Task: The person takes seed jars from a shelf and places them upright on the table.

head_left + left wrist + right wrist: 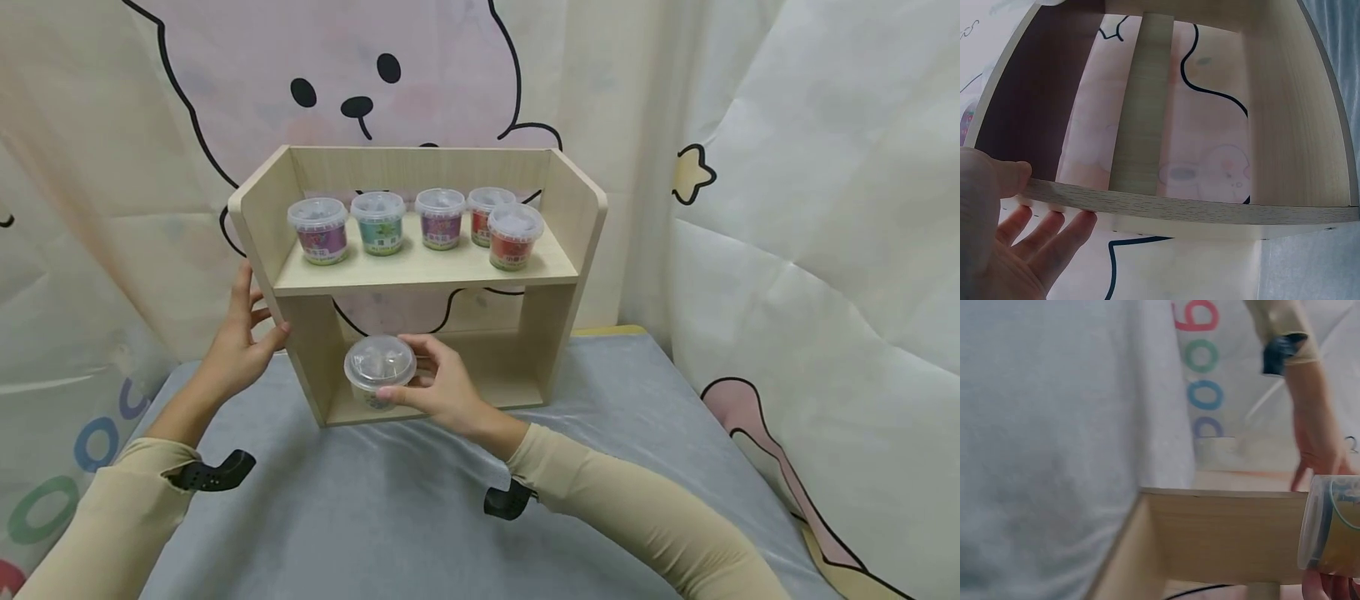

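My right hand (442,385) grips a lidded clear plastic cup (380,364) from its right side, the thumb in front. The cup is at the opening of the lower compartment of a pale wooden two-tier shelf (420,271); whether its base touches the board cannot be told. In the right wrist view, the cup (1335,528) shows at the right edge. My left hand (238,348) holds the left side panel. The left wrist view shows the thumb (1013,177) at the panel's front edge and the other fingers (1063,247) against its outer face.
Several lidded cups with purple, teal and red labels, among them a purple one (322,233) and a red one (514,237), stand on the upper tier. Under the shelf lies a grey-blue cloth (360,517). A printed curtain (622,125) hangs behind.
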### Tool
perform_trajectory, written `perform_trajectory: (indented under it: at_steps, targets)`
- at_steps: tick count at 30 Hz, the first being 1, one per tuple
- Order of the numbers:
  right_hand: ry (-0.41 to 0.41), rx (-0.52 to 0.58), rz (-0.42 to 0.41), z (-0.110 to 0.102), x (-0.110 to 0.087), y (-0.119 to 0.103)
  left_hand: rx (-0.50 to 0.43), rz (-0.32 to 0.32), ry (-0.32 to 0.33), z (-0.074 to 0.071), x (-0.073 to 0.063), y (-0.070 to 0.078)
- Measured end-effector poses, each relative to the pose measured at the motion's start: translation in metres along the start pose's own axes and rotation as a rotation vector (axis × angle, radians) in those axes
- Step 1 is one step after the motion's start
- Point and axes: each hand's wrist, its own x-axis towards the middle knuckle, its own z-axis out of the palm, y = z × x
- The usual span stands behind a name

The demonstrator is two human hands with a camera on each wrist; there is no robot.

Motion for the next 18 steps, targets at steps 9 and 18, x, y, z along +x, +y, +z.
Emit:
perform_trajectory:
  at_steps: [9,18]
  targets:
    - [0.059,-0.049,0.061,0.034,-0.02,0.051,-0.006,0.003,0.002,0.0,0.0,0.001]
    - [-0.017,-0.125,0.215,0.063,-0.037,0.103,-0.006,0.006,-0.001,0.002,0.0,-0.002]
